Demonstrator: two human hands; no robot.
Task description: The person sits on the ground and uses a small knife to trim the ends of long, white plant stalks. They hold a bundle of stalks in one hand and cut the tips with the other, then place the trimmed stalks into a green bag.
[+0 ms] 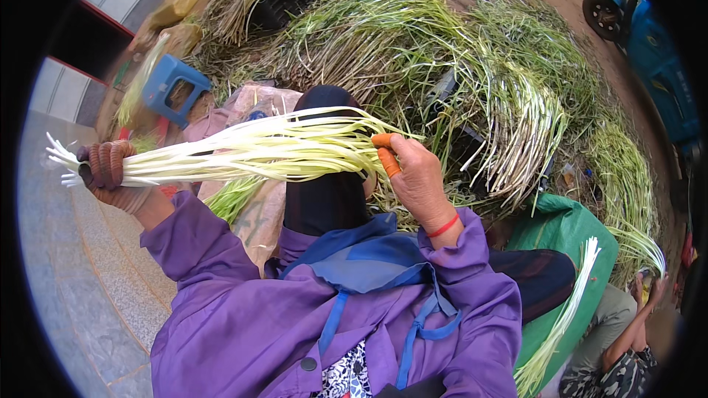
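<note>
My left hand (110, 168), in a brown rubbery glove, grips a bundle of pale Chinese chives (249, 149) near its white cut ends. The bundle lies level across my lap, its yellow-green leaves pointing right. At the leaf tips is my right hand (412, 171), bare except for orange finger covers on thumb and index finger. These two fingers pinch at the tips; exactly which leaves they hold is hard to see. Beneath the bundle are my dark-clothed knee (326, 204) and a pinkish woven sack (260, 232) with more green leaves (232, 199) on it.
Heaps of uncleaned chives (376, 38) cover the ground ahead, near a black crate (285, 3). A blue stool (174, 88) stands at left. On a green sack (581, 221) at right lies another pale bundle (564, 309). Beyond it, another person's hands (650, 290) hold chives.
</note>
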